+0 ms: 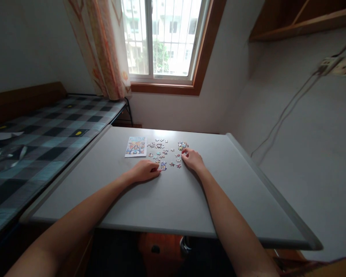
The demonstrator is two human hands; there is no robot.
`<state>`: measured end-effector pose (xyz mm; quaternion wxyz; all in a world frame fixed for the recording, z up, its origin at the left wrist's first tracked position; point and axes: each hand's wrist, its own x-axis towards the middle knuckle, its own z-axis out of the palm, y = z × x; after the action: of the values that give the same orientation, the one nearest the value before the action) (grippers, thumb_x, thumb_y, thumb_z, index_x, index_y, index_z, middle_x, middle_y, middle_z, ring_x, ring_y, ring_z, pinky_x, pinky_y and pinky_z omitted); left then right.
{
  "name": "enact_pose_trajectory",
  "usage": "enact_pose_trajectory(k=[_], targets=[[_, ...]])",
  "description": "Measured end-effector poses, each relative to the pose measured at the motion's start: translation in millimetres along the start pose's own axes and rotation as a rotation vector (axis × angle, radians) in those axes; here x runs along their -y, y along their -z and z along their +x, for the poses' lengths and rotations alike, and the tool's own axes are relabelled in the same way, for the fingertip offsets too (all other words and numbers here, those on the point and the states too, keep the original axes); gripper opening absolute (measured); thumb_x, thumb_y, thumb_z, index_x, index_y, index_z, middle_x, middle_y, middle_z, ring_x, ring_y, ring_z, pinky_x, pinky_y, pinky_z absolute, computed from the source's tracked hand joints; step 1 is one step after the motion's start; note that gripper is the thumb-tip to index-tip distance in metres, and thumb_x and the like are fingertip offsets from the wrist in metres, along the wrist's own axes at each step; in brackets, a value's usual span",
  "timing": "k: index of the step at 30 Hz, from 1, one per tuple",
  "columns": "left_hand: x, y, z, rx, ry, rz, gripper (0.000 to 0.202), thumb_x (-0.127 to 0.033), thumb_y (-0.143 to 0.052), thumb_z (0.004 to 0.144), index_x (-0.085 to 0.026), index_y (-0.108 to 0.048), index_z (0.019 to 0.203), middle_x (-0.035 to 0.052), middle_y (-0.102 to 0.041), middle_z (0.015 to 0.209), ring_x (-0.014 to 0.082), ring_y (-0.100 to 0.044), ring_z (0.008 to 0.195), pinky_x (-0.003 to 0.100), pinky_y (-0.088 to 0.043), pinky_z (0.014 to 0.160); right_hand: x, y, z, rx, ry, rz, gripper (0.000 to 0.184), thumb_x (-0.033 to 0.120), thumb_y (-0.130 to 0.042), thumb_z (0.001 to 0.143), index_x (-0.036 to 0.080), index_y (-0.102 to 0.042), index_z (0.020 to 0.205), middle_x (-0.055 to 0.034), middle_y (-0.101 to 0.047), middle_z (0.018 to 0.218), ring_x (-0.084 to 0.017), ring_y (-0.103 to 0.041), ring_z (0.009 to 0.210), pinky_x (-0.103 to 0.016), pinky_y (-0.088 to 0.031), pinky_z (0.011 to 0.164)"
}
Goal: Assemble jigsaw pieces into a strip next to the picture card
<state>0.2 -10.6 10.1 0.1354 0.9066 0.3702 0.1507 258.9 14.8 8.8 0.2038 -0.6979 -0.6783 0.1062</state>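
Observation:
Loose jigsaw puzzle pieces lie scattered on the white table between my hands. My left hand rests on the tabletop with its fingers curled in. Its fingertips are right beside a small purple-edged cluster of puzzle pieces; whether they touch it I cannot tell. My right hand has its fingers bent together at the right edge of the scatter, just below a denser pile of pieces. What its fingertips hold, if anything, is too small to make out. A printed reference picture lies flat at the left.
The white table has raised edges at both sides. On the left stands a bed with a checked cover. A window and a curtain are behind. A cable hangs from a socket on the right wall.

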Motion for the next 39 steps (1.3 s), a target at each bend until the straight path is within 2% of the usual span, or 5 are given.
enact_pose_trajectory(k=[18,24,29,39], targets=[[-0.9,-1.3,1.1,0.036,-0.027,0.071,0.032,-0.037,-0.048,0.088,-0.019,-0.052,0.062,-0.0003,-0.054,0.057,0.0115,-0.039,0.050,0.026,-0.020,0.052,1.4,0.5,-4.3,-0.001,0.017,-0.037,0.020,0.032,-0.052,0.085,0.024,-0.065,0.098,-0.0010,-0.068,0.074,-0.017,-0.058,0.068,-0.026,-0.032,0.063],[-3.6,-2.3,2.7,0.037,0.012,0.073,0.036,-0.040,-0.045,0.089,-0.019,-0.054,0.062,0.0006,-0.054,0.056,0.0116,-0.038,0.050,0.026,-0.019,0.053,-2.1,1.2,-4.2,-0.013,0.047,-0.029,0.024,0.035,-0.047,0.089,0.023,-0.067,0.097,-0.0031,-0.070,0.081,-0.018,-0.061,0.074,-0.026,-0.035,0.067],[-6.1,-3.6,6.7,0.024,0.063,0.091,0.037,-0.041,-0.044,0.088,-0.019,-0.052,0.060,0.0011,-0.054,0.055,0.0121,-0.037,0.050,0.027,-0.018,0.053,-5.4,1.6,-3.0,-0.003,0.044,0.000,0.023,0.036,-0.050,0.088,0.023,-0.068,0.096,-0.0028,-0.070,0.080,-0.017,-0.061,0.074,-0.026,-0.037,0.068],[-0.9,-10.3,5.9,-0.031,0.091,0.061,0.038,-0.042,-0.044,0.088,-0.018,-0.048,0.058,-0.0011,-0.048,0.053,0.0107,-0.033,0.050,0.026,-0.018,0.053,-2.5,-2.9,-6.1,-0.026,0.017,0.007,0.023,0.035,-0.050,0.088,0.024,-0.067,0.097,-0.0019,-0.069,0.080,-0.018,-0.061,0.077,-0.027,-0.036,0.070]])
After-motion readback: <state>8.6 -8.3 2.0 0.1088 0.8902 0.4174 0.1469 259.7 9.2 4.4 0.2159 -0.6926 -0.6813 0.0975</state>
